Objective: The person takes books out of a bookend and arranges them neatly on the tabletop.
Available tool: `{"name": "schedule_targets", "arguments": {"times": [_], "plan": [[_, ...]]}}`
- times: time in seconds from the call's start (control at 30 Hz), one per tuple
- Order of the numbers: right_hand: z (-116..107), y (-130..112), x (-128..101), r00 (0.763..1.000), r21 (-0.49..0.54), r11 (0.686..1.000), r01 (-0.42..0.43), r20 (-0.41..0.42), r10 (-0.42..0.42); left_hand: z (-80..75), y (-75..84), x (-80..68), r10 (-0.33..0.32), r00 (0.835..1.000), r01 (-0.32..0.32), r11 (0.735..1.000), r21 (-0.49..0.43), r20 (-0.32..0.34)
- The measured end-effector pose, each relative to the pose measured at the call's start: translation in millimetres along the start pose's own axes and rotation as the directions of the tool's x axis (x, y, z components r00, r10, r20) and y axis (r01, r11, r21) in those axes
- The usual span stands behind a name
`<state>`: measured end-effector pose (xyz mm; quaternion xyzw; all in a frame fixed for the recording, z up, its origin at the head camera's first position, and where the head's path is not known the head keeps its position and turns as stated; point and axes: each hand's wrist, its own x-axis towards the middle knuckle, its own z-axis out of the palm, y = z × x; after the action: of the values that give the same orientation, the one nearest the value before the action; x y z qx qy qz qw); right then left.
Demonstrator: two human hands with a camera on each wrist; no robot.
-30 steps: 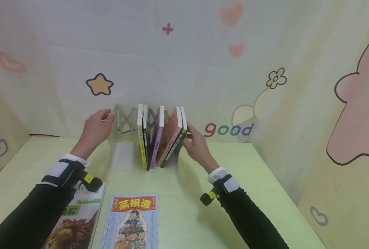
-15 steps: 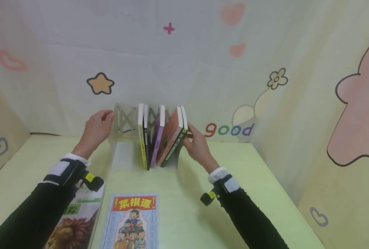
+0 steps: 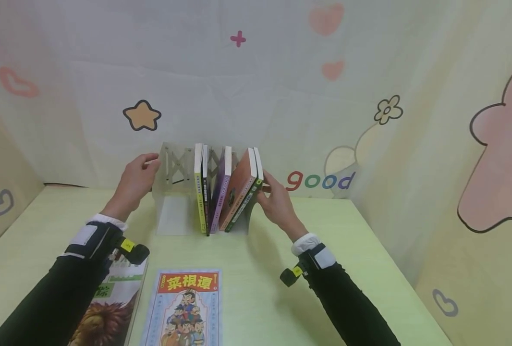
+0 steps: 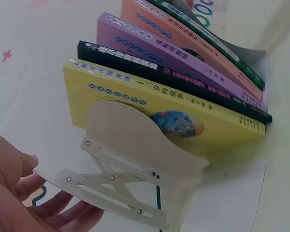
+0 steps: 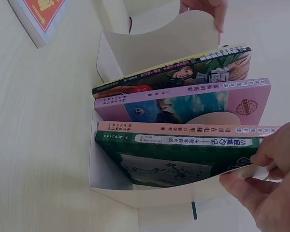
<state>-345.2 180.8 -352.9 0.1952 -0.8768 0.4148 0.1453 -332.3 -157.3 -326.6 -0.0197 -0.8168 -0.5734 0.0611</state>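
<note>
Cream-coloured and lattice-backed, the expanding book rack [image 3: 173, 218] has its left end pinched by the left hand [image 3: 136, 180] and its right end by the right hand [image 3: 279, 204], likely for steadiness; inside, a green-covered paperback book [image 5: 169, 166] leans rightward, apparently loosely packed.

The right grip [image 5: 275, 198] pinches the white bookend [image 5: 179, 196] — green book [image 5: 169, 166] just inside, purple book [image 5: 183, 107] beyond.

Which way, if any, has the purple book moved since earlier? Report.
No; against the orange star in the head view, the purple book hasn't visibly shifted.
</note>
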Motion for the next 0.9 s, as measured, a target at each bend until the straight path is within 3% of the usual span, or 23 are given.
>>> {"name": "schedule_targets", "arguments": {"times": [0.13, 0.3, 0.47, 0.9], "plan": [[-1.6, 1.9, 1.4, 1.000, 0.037, 0.999, 0.005, 0.013, -0.005, -1.0, 0.3, -0.1, -0.041, 0.999, 0.041, 0.994, -0.104, 0.005], [-5.3, 4.8, 1.6, 0.999, 0.117, 0.993, -0.024, 0.048, 0.018, 2.7, 1.7, -0.7, -0.077, 0.997, 0.074, 0.986, -0.151, -0.009], [-10.5, 0.0, 0.9, 0.996, 0.163, 0.985, -0.055, 0.078, 0.042, 5.4, 2.2, -1.9, -0.104, 0.994, 0.097, 0.982, -0.159, -0.033], [-11.8, -15.8, 9.4, 0.997, 0.120, 0.992, 0.043, 0.064, -0.051, 5.2, 5.5, -4.4, -0.128, 0.990, 0.115, 0.978, -0.174, -0.064]]}}
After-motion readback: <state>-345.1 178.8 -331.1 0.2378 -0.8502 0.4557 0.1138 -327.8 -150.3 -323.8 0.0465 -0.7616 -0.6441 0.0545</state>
